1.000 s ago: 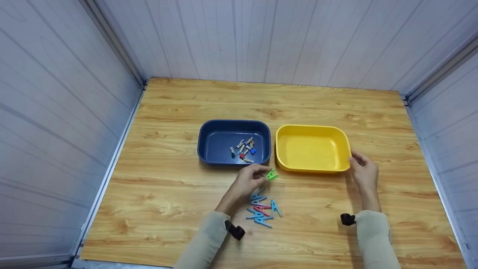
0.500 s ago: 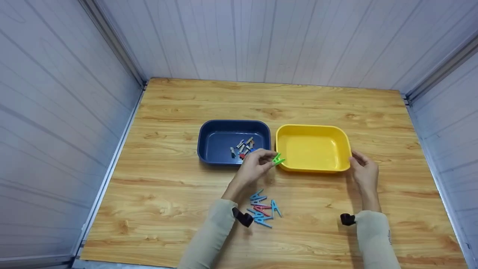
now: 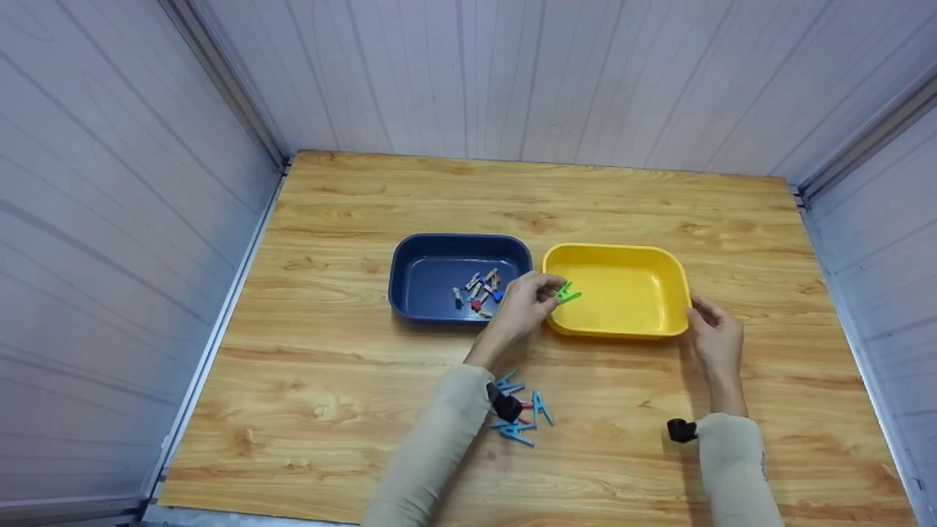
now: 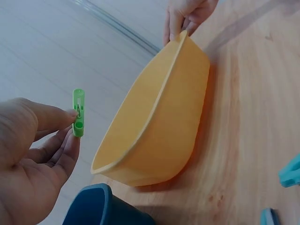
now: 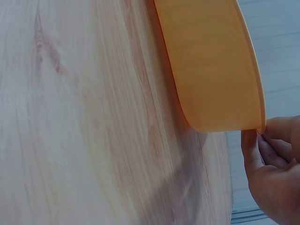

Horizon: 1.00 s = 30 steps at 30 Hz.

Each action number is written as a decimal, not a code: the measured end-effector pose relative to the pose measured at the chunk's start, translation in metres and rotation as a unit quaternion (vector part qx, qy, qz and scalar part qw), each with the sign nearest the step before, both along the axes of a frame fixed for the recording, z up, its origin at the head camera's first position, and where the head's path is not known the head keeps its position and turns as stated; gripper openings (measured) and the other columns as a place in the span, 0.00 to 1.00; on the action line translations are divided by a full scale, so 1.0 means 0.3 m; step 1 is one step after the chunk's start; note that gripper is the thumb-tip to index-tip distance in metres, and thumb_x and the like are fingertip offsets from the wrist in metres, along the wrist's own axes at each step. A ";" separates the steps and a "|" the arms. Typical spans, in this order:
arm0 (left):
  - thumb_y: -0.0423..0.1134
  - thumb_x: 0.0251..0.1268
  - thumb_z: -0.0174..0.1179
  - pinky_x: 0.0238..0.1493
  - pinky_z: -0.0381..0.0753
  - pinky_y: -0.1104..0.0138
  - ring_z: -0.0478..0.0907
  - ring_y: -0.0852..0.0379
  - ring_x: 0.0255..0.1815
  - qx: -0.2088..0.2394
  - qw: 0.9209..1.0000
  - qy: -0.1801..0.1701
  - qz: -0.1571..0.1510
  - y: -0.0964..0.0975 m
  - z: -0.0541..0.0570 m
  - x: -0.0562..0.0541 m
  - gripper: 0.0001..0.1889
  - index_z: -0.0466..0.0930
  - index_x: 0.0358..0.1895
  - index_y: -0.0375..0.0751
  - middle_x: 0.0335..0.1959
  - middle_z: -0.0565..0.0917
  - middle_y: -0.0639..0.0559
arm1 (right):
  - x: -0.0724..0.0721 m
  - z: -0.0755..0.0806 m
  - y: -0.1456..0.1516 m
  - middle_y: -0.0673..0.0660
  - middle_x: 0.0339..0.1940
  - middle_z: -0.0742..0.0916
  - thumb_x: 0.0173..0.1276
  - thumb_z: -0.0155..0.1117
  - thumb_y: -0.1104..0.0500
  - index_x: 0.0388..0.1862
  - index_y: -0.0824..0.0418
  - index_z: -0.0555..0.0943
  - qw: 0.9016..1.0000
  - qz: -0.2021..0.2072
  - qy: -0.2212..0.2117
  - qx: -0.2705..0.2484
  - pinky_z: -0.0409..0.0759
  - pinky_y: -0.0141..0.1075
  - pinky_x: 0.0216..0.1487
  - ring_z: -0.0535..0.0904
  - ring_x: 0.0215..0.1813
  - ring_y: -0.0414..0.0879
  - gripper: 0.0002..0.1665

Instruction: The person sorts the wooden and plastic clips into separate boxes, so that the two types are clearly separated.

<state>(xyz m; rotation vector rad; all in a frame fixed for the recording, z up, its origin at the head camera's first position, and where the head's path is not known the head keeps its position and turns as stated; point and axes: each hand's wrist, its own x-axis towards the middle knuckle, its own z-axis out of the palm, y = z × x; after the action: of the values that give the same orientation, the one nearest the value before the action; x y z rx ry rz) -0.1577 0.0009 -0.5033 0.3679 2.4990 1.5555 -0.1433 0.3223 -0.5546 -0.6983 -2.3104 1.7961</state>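
Note:
Between thumb and fingertips, my left hand (image 3: 524, 301) pinches a green clothespin (image 3: 567, 293) over the left rim of the yellow basin (image 3: 615, 334). The left wrist view shows the clothespin (image 4: 78, 112) held upright, clear of the basin's rim. My right hand (image 3: 719, 342) grips the basin's right end, with thumb and fingers at the rim (image 5: 260, 93). Inside, the yellow basin shows only bare floor. To its left stands a dark blue basin (image 3: 424, 311) holding several small wooden clothespins (image 3: 479, 289), some with coloured bits.
Several blue clothespins (image 3: 542, 407) and a red one (image 3: 525, 405) lie in a pile on the wooden table (image 3: 329, 410), partly hidden by the left wrist's camera (image 3: 505, 402). Pale panel walls (image 3: 483, 80) enclose the table at the back and sides.
My left hand has carried the green clothespin up and to the right, from in front of the basins to over the yellow basin's left side. The right hand has stayed at the rim.

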 end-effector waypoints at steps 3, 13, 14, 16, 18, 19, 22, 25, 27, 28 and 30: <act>0.33 0.65 0.59 0.44 0.76 0.76 0.76 0.63 0.41 -0.016 1.000 0.006 0.001 0.014 0.007 -0.019 0.14 0.81 0.53 0.40 0.44 0.81 0.51 | 0.003 0.002 -0.002 0.50 0.50 0.84 0.68 0.61 0.63 0.61 0.66 0.75 1.000 0.000 -0.006 0.002 0.74 0.17 0.47 0.76 0.49 0.34 0.23; 0.31 0.64 0.59 0.44 0.76 0.77 0.77 0.60 0.43 -0.053 0.998 0.027 0.001 0.065 0.004 -0.067 0.13 0.82 0.51 0.38 0.44 0.83 0.49 | 0.006 0.002 -0.003 0.49 0.50 0.85 0.68 0.61 0.62 0.61 0.64 0.76 1.000 -0.001 -0.005 0.009 0.74 0.17 0.47 0.77 0.49 0.33 0.23; 0.31 0.64 0.59 0.44 0.76 0.77 0.77 0.60 0.42 -0.060 0.998 0.031 0.001 0.070 0.004 -0.070 0.13 0.82 0.51 0.38 0.44 0.83 0.49 | 0.007 0.001 -0.003 0.49 0.50 0.84 0.67 0.61 0.62 0.61 0.64 0.76 1.000 -0.002 -0.003 0.007 0.74 0.18 0.47 0.77 0.50 0.33 0.23; 0.31 0.63 0.60 0.43 0.75 0.77 0.76 0.60 0.41 -0.074 0.997 0.038 0.004 0.079 0.005 -0.075 0.13 0.83 0.49 0.38 0.42 0.83 0.49 | 0.006 0.000 -0.004 0.50 0.51 0.84 0.67 0.61 0.62 0.61 0.65 0.76 1.000 -0.001 0.002 0.008 0.74 0.18 0.48 0.77 0.50 0.34 0.23; 0.30 0.62 0.60 0.43 0.74 0.77 0.75 0.61 0.40 -0.087 0.995 0.046 0.009 0.089 0.004 -0.079 0.12 0.83 0.49 0.38 0.41 0.83 0.49 | 0.008 -0.004 -0.005 0.50 0.50 0.84 0.67 0.61 0.62 0.61 0.65 0.77 1.000 -0.002 0.006 0.011 0.73 0.17 0.48 0.77 0.50 0.34 0.22; 0.30 0.61 0.60 0.42 0.74 0.77 0.75 0.62 0.40 -0.091 0.995 0.047 0.010 0.094 0.005 -0.082 0.12 0.83 0.48 0.38 0.41 0.83 0.50 | 0.007 -0.005 -0.004 0.50 0.50 0.84 0.67 0.61 0.63 0.60 0.66 0.76 1.000 -0.004 0.008 0.007 0.73 0.18 0.48 0.77 0.49 0.34 0.23; 0.30 0.61 0.60 0.41 0.73 0.78 0.74 0.62 0.39 -0.099 0.994 0.048 0.016 0.107 0.007 -0.089 0.12 0.84 0.48 0.38 0.40 0.83 0.50 | 0.005 -0.006 -0.003 0.50 0.50 0.85 0.67 0.61 0.64 0.60 0.67 0.76 1.000 -0.008 0.012 0.002 0.74 0.18 0.48 0.77 0.48 0.33 0.23; 0.28 0.60 0.60 0.40 0.73 0.77 0.74 0.62 0.38 -0.097 0.994 0.051 0.020 0.117 0.003 -0.099 0.12 0.84 0.47 0.37 0.40 0.84 0.49 | 0.004 -0.004 -0.005 0.53 0.52 0.85 0.67 0.61 0.65 0.60 0.67 0.76 1.000 -0.009 0.010 -0.001 0.74 0.18 0.47 0.77 0.47 0.33 0.22; 0.27 0.61 0.59 0.41 0.74 0.77 0.75 0.61 0.39 -0.098 0.994 0.050 0.023 0.124 -0.001 -0.105 0.12 0.84 0.47 0.36 0.40 0.84 0.49 | 0.005 -0.003 -0.006 0.54 0.53 0.84 0.67 0.61 0.64 0.60 0.66 0.76 1.000 -0.007 0.010 0.005 0.74 0.18 0.47 0.77 0.47 0.32 0.23; 0.27 0.61 0.59 0.42 0.75 0.77 0.76 0.61 0.40 -0.097 0.994 0.049 0.025 0.127 -0.003 -0.108 0.12 0.84 0.47 0.36 0.41 0.84 0.48 | 0.006 -0.004 -0.007 0.55 0.53 0.84 0.67 0.61 0.64 0.60 0.66 0.76 1.000 -0.006 0.011 0.009 0.74 0.18 0.47 0.77 0.47 0.32 0.22; 0.28 0.62 0.59 0.44 0.76 0.76 0.77 0.60 0.42 -0.099 0.994 0.041 0.031 0.133 -0.006 -0.112 0.13 0.83 0.49 0.36 0.42 0.84 0.48 | 0.006 -0.008 -0.006 0.55 0.54 0.84 0.67 0.61 0.64 0.60 0.67 0.76 1.000 -0.005 0.013 0.009 0.74 0.18 0.48 0.77 0.48 0.33 0.23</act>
<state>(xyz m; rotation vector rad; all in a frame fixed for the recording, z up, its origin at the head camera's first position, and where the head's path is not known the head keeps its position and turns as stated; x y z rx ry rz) -0.1913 0.0408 -0.5051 0.3335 2.7209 1.3227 -0.1416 0.3204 -0.5569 -0.6782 -2.2990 1.7670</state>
